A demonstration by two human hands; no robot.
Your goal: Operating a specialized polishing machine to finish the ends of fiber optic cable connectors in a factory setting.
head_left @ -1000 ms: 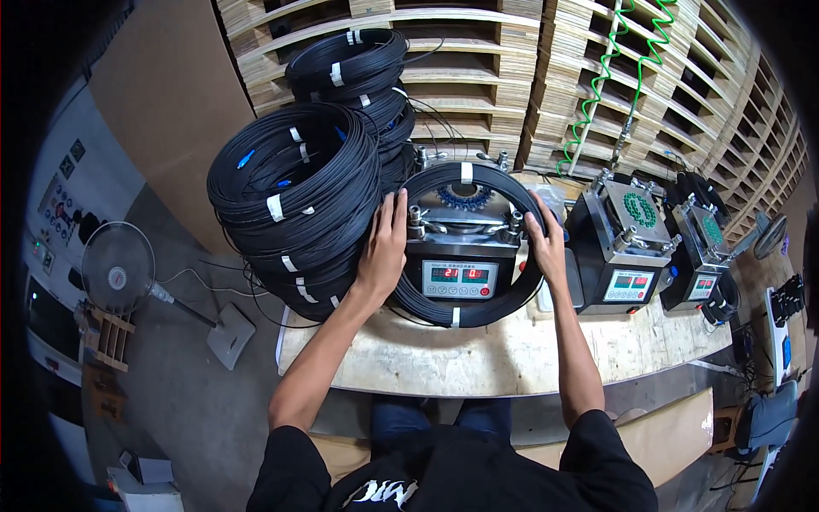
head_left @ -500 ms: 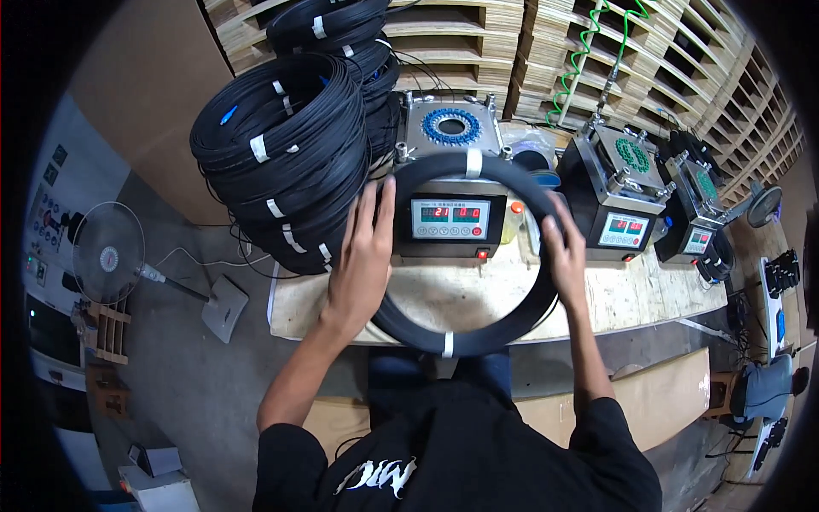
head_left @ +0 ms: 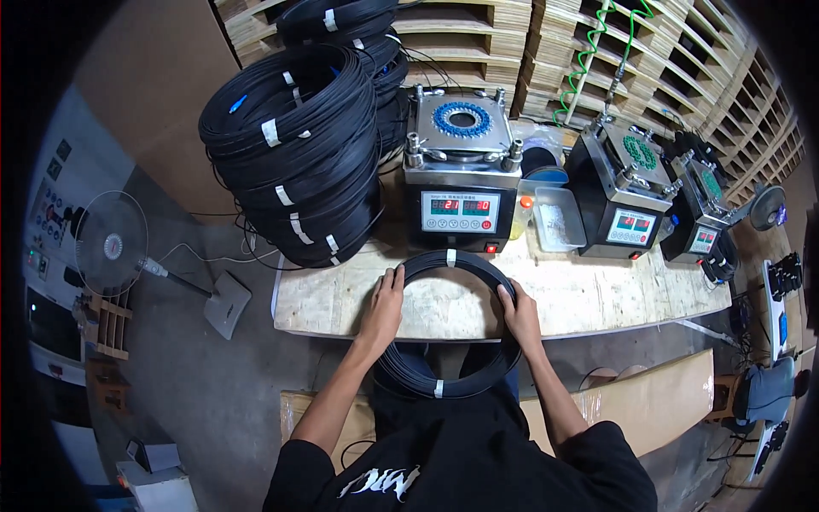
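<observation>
Between my hands is a coil of black cable [head_left: 478, 381], bound with white tape at its far and near sides. Its far part is over the wooden table's front edge and its near part reaches my lap. My left hand [head_left: 384, 311] grips the coil's left side, fingers wrapped over it. On the right side, my right hand [head_left: 519, 317] holds it with the thumb inside the ring. Just beyond the coil stands a polishing machine [head_left: 467, 209] with a steel top plate, a ring of blue connectors [head_left: 461, 120] and a lit red display.
A tall stack of black cable coils [head_left: 294, 162] stands at the table's left. Rightward are a clear plastic tray [head_left: 559, 220], a bottle with an orange cap [head_left: 522, 218] and two more machines [head_left: 627, 192] with green connectors. A fan [head_left: 111, 246] stands on the floor at left.
Both hands have brought the cable coil down and nearer to me, from in front of the machine to the table edge. The machine's display and front now show fully.
</observation>
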